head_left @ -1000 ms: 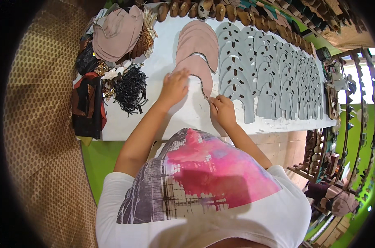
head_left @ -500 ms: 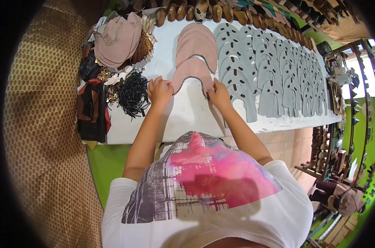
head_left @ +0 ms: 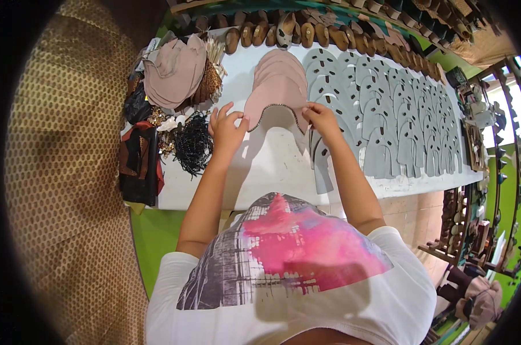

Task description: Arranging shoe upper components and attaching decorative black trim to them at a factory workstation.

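Observation:
A pink curved leather-like piece [head_left: 276, 99] with a dark stitched edge lies on top of a stack of similar pink pieces on the white table [head_left: 272, 167]. My left hand [head_left: 226, 127] pinches its left corner and my right hand [head_left: 320, 117] pinches its right corner, holding the near edge a little above the table. Right of it spread overlapping rows of grey cut-out pieces [head_left: 381, 109].
At the table's left end lie a pink cloth bundle [head_left: 174, 72], a heap of black cords [head_left: 192, 142] and a dark red-and-black bag [head_left: 138, 167]. Wooden shoe forms [head_left: 306, 34] line the far edge. Wooden racks [head_left: 479, 190] stand at the right; a woven mat [head_left: 65, 190] covers the left floor.
Both hands moved away from me along the table to the pink piece, took hold of its two near corners and lifted that edge.

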Motion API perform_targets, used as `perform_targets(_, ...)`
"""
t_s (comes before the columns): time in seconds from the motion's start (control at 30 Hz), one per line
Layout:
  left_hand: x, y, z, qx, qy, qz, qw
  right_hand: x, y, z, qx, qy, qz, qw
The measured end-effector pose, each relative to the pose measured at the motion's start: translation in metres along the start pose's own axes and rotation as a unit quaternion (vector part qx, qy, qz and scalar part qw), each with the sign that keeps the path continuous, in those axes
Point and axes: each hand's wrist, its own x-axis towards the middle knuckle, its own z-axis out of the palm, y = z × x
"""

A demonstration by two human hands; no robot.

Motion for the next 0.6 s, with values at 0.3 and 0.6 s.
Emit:
perform_targets(0.3, 0.042, -0.002, 0.043, 0.162, -0.192, -0.105, 0.962, 0.062, 0.025, -0.014, -0.373, 0.025, -0.030, 0.927)
perform_targets(0.6, -0.009, -0.027, 0.007, 0.129, -0.092, -0.080, 0.984, -0.004, 0.037, 0.033, -0.349, 0.080, -0.137, 0.924)
